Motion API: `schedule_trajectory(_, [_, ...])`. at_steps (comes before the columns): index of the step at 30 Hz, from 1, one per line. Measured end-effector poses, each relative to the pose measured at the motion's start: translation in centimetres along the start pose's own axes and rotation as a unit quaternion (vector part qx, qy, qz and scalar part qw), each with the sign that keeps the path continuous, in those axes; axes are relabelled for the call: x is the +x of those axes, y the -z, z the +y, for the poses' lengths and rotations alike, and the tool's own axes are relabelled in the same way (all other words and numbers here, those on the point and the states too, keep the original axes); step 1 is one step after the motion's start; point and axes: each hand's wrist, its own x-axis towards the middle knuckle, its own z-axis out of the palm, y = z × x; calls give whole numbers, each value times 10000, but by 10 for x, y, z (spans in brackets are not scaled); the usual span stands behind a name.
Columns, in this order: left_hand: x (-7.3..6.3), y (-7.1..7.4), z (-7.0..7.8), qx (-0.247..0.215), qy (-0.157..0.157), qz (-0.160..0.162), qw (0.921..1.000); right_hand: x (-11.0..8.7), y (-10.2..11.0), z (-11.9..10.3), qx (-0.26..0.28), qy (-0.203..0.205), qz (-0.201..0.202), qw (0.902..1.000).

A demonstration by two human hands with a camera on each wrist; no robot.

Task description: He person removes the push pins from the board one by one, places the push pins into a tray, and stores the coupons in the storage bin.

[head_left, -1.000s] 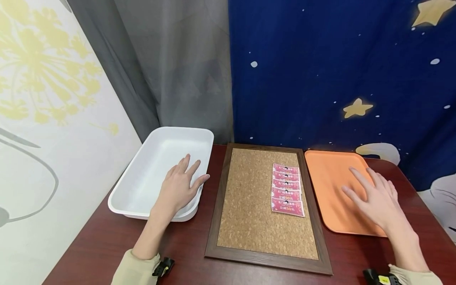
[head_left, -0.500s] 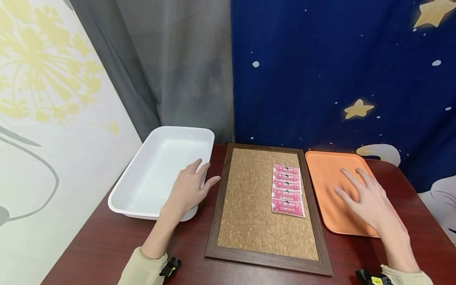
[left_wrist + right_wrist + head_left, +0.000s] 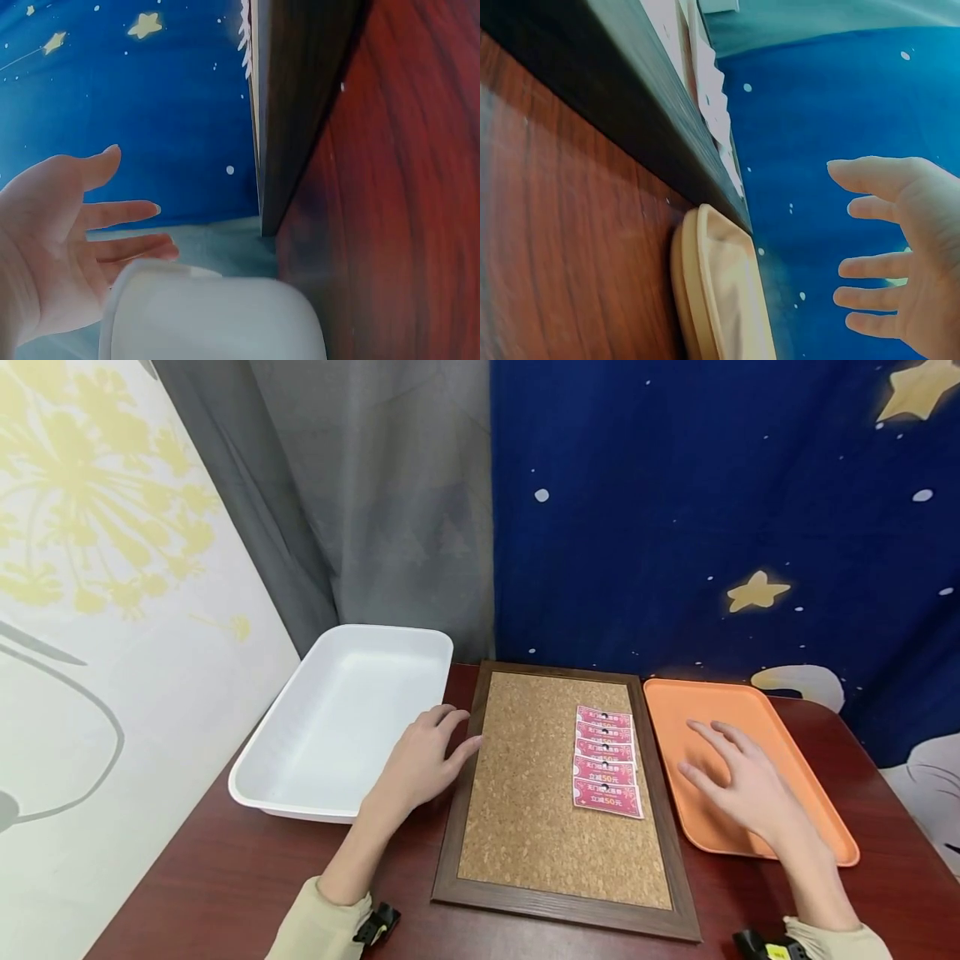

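A framed cork board (image 3: 525,827) lies on the table between my hands, with several pink paper coupons (image 3: 607,797) overlapping in a column on its right half. My left hand (image 3: 423,760) hovers between the white plastic tub (image 3: 300,727) and the board's left frame, fingers spread and holding nothing. In the left wrist view that hand (image 3: 56,240) shows an empty palm above the tub's rim. Over the orange tray (image 3: 690,710) hangs my right hand (image 3: 750,789), thumb and fingers apart. The right wrist view shows this hand (image 3: 922,255) empty, above the tray (image 3: 735,292).
A dark red wooden table (image 3: 210,877) carries everything. Behind it hang a grey curtain (image 3: 397,510) and a blue starry curtain (image 3: 675,510). A white wall with a yellow floral print (image 3: 97,510) borders the left side.
My left hand has moved right, from over the white tub toward the board's left edge. The right hand has drifted left over the orange tray, toward the board. The coupons stay put.
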Motion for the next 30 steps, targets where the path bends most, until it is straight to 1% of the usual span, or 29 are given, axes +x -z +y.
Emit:
schedule_trajectory(3, [2,-4,5,-41,-37,-92,9999,1,-5,-5,-51,155,45,9999])
schedule_trajectory(8, [4,-12,12,-135,-42,-280,9995,2,-12,-15,13,380,144,9992])
schedule_trajectory(17, [9,-31,24,-498,-34,-671,9965,4,-25,-29,183,645,30,9977])
schedule_trajectory(20, [10,-34,30,-651,47,-841,9943,5,-29,-33,216,768,15,9968])
schedule_trajectory(25, [13,-42,39,-862,254,-1089,9900,7,-35,-37,208,1134,96,9933])
schedule_trajectory(27, [14,-45,42,-915,295,-1139,9888,8,-38,-39,215,1260,140,9917])
schedule_trajectory(30, [15,-52,46,-964,257,-1164,9882,9,-41,-41,298,1276,38,9914])
